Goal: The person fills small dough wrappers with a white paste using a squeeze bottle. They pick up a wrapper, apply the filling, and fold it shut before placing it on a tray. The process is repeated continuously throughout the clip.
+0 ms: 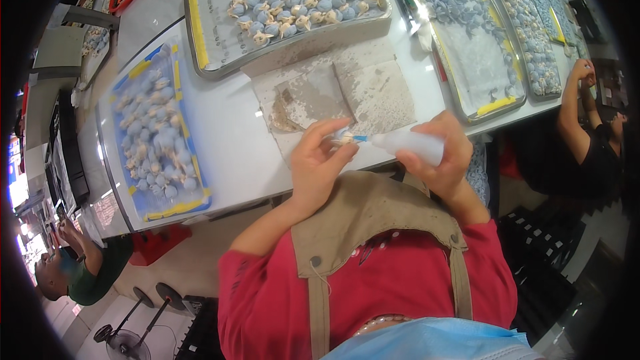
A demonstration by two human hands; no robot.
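One small pale piece [344, 138] is over the stained board [381, 97], pinched by the left hand [317, 165], fingertips nearly closed; the right hand [455, 155] curls round a white bottle [417, 145], blue tip [360, 138] aimed at the piece — likely dispensing. The next move calls for a light squeeze, piece steady.

At the near edge of the flat, stained grey cardboard sheet [383, 97], the left hand [317, 160] partly hides a pale piece [345, 137], too small to identify; beyond the sheet, the picture's edge crops a silver rectangular metal tray [223, 30].
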